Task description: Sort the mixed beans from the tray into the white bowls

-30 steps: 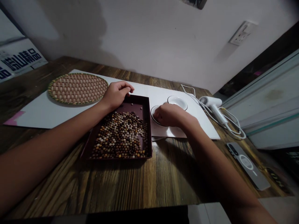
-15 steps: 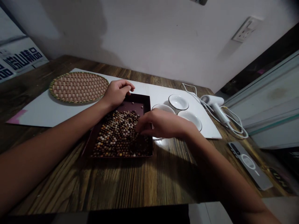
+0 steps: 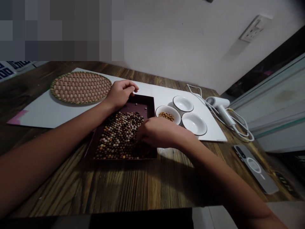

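The left hand [image 3: 120,93] lies at the far left corner of a dark maroon tray [image 3: 148,105], which is rectangular with low straight walls. Its fingers are curled and their tips touch the far rim; I cannot tell if they really clamp it or only rest there.

The right hand [image 3: 157,133] is over the right side of the tray, palm down, with the fingers bent down into the beads [image 3: 119,133]. The fingertips are hidden by the hand itself, so I cannot tell whether they pinch a bead or are loose.

The beads are small, round and smooth — cream, tan, brown and nearly black. They lie in a dense layer that fills the near part of the tray, from just under the right fingers across to the left forearm. Below the left fingers the tray floor is mostly bare, with only a few single beads.

Just beyond the right knuckles stands a small white bowl [image 3: 175,112], round and shallow with a thin dark rim, holding tan beads [image 3: 166,116] only. Two empty bowls [image 3: 183,103] of the same kind stand beside it, further to the right.

To the left of the left fingers lies a round woven mat [image 3: 81,87] with a greenish border, on a flat white sheet [image 3: 47,111]. All of this rests on a wooden table [image 3: 119,187] with strong dark grain. Well to the right of the right hand are a white hair dryer [image 3: 219,106] with its cord and a grey phone [image 3: 254,168].
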Motion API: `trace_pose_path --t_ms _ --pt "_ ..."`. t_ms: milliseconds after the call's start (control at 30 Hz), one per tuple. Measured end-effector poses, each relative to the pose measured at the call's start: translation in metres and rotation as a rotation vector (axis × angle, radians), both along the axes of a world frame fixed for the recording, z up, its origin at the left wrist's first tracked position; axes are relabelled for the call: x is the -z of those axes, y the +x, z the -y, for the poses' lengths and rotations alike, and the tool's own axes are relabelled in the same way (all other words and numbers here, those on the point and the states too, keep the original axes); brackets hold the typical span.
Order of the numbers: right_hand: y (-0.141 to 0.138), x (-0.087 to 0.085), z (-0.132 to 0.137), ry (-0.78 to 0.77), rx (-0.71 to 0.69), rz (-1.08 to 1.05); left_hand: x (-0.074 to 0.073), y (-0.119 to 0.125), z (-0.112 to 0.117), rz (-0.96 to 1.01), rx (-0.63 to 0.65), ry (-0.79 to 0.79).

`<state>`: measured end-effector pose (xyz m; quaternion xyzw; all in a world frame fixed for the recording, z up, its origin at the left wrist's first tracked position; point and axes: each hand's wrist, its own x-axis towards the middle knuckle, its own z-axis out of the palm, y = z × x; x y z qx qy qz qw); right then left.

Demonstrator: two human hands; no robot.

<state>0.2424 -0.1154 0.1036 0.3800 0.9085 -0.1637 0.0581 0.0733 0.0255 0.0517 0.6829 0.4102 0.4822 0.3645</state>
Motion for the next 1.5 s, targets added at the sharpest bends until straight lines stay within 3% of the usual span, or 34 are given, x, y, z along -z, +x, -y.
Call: trace_pose_path --t_ms 433,1200,1500 --pt "-0.018 0.005 0.011 0.151 -0.052 0.161 -0.001 -0.001 0.000 -0.005 0.014 0.000" --pt "-0.013 0.006 0.009 0.093 -0.062 0.141 -0.002 0.000 0.001 0.020 0.023 -0.008" --pt "0.008 -0.022 0.009 0.071 0.017 0.019 -0.001 0.001 0.000 0.004 -0.002 -0.017"
